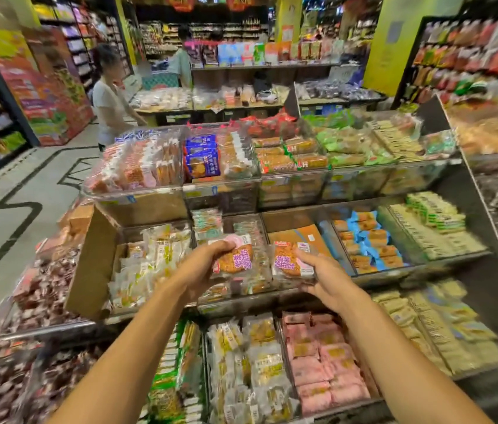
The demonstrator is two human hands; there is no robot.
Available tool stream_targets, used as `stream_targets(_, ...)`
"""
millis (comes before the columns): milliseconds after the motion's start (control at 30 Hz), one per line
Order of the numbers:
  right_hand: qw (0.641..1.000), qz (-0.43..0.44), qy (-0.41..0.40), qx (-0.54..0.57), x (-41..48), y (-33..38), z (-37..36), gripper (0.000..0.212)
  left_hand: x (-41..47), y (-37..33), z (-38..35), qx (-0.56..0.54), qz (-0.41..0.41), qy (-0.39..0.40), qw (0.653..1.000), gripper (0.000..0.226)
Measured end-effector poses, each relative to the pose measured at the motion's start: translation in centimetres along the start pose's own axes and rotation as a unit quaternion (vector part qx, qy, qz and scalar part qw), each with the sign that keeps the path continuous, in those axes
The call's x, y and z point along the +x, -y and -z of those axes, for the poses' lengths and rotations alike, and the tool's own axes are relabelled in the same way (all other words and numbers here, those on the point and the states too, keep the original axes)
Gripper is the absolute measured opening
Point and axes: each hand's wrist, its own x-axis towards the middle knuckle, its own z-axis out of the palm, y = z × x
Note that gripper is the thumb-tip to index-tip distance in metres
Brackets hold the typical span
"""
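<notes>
Two wrapped snack cakes are held above the middle tier of a shop's display shelf, one in each hand. The left packet (235, 255) is gripped by the left hand (208, 267), whose fingers are curled round its left edge. The right packet (290, 263) is pinched at its right side by the right hand (325, 278). The packets are held just beside each other, almost touching, over a clear bin (250, 302) in which similar packets lie loosely piled, with an orange carton (299, 237) just behind to the right. Whether the pair is being set down or lifted out cannot be told. Either way, the step is judged best done with a light grip at the sealed edges of the wrapper, so that the cake inside is not crushed. Each packet is best laid flat, printed face up, in line with those already in the bin rather than dropped on the heap, and the bin's front rim is better cleared from above than dragged across. Each packet is seen as a glossy, clear film pouch around a round golden-brown cake, marked with purple print across the middle and a pink patch at one corner. The film is expected to be slippery and to crinkle. An open cardboard box (94, 258) stands at the left, and a shopper (110, 102) is seen across the aisle.
</notes>
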Motion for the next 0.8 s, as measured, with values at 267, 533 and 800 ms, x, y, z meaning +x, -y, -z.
stream_targets(267, 0.999, 0.037, -0.025, -0.011, 5.5, 1.6, 3.3, 0.051, 7.5, 0.7, -1.0, 0.038, 0.019, 0.040, 0.998, 0.025)
stream_targets(533, 1.000, 0.013, -0.011, -0.023, 10.9, 1.9, 5.2, 0.043, 11.7, 3.8, -3.1, -0.026, 0.030, -0.004, 0.999, 0.020)
stream_targets(800, 0.992, 0.052, -0.017, -0.113, 18.0, 1.2, 7.6, 0.045, 14.4, 10.4, -4.1, -0.038, 0.002, -0.156, 0.987, 0.010)
